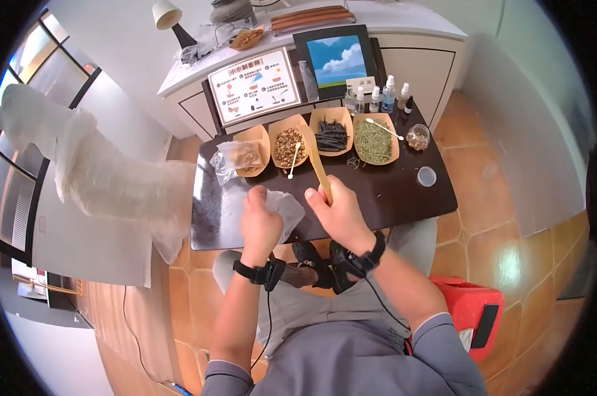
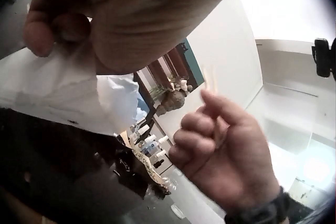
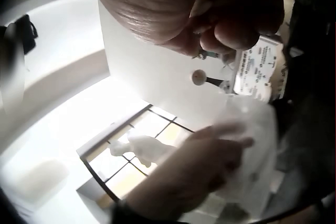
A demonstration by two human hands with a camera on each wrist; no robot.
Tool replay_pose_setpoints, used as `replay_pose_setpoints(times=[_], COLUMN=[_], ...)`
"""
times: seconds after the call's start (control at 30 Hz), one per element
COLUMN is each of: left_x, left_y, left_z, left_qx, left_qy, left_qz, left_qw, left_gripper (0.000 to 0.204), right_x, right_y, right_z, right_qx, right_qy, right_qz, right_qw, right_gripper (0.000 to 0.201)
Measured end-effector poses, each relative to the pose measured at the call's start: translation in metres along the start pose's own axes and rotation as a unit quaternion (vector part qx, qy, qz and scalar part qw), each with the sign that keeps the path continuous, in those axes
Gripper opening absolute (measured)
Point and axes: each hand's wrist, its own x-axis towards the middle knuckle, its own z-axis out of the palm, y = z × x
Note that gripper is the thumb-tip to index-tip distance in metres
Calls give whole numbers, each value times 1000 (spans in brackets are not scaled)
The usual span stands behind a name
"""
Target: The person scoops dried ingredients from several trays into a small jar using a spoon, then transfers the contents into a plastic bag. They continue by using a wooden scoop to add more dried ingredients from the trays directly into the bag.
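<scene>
My left hand (image 1: 260, 224) pinches a thin, whitish, see-through bag (image 1: 286, 212), which hangs over the dark table's front part. In the left wrist view the bag (image 2: 52, 90) spreads out from between thumb and fingers. My right hand (image 1: 343, 210) grips slim wooden tongs (image 1: 319, 165), tilted up and away. Their far end overlaps the gap between two paper trays in the head view. One tray (image 1: 304, 121) holds chopped brown pieces (image 1: 286, 148) and a small white spoon (image 1: 294, 162); its neighbour holds black strips (image 1: 331, 136).
Dried green stems (image 1: 375, 142) fill a tray at the right, a white spoon (image 1: 384, 129) across them. A clear plastic bag (image 1: 235, 160) lies on the leftmost tray. Spray bottles (image 1: 389, 94), a jar (image 1: 418, 137), a round lid (image 1: 426, 176) and an instruction board (image 1: 253, 86) stand around.
</scene>
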Motion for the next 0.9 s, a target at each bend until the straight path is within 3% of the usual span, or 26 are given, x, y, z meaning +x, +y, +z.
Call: replay_pose_setpoints(times=[0.07, 0.17, 0.23, 0.33, 0.37, 0.4, 0.43, 0.47, 0.53, 0.57, 0.6, 0.67, 0.7, 0.73, 0.8, 0.87, 0.9], left_x=[-1, 0, 3, 1, -2, -6, -11, -13, -16, -16, -18, -24, -25, -25, -24, -20, -15], left_y=[3, 15, 21, 31, 47, 56, 37, 41, 50, 57, 57, 51, 48, 49, 52, 53, 52], left_z=[10, 12, 6, -1, -7, -7, 15, 13, 8, -4, -13, -28, -36, -41, -48, -43, -36], left_qx=[-34, -81, -97, -79, -109, -138, -107, -107, -229, -271, -271, -214, -116, -114, 47, 57, 64], left_qy=[-4, -23, -37, -9, -49, -88, -16, -18, -88, -156, -154, -173, -146, -150, -117, -136, -146], left_qz=[22, 50, 49, 104, 46, -13, 135, 133, 53, -10, -10, 79, 138, 139, 239, 240, 254], left_qw=[999, 995, 993, 991, 992, 986, 985, 985, 968, 950, 950, 958, 973, 972, 963, 959, 954], left_gripper=[57, 62, 65, 65, 65, 64, 67, 67, 74, 86, 86, 102, 119, 119, 130, 134, 134], right_x=[-8, -7, -5, -2, 0, 2, 4, 7, 10, 11, 11, 14, 15, 16, 21, 26, 27], right_y=[-17, 10, 9, 26, 26, 24, 22, 17, 11, 16, 25, 25, 12, 8, 14, 11, 12], right_z=[11, 22, 14, 13, 13, 14, 15, 12, 2, 0, -1, -10, -19, -27, -35, -38, -37], right_qx=[163, 105, -12, -14, -15, 86, 186, 186, 312, 311, 323, 337, 357, 376, 368, 240, 239], right_qy=[-39, -46, -89, -148, -146, -176, -204, -205, -242, -242, -250, -256, -262, -266, -292, -346, -347], right_qz=[16, -17, 34, 43, 44, 26, 8, 10, 91, 92, 126, 159, 192, 226, 214, 181, 178], right_qw=[986, 993, 995, 988, 988, 980, 961, 961, 914, 914, 904, 892, 876, 858, 856, 889, 889], right_gripper=[27, 25, 25, 26, 26, 26, 26, 26, 34, 34, 36, 40, 43, 45, 48, 50, 50])
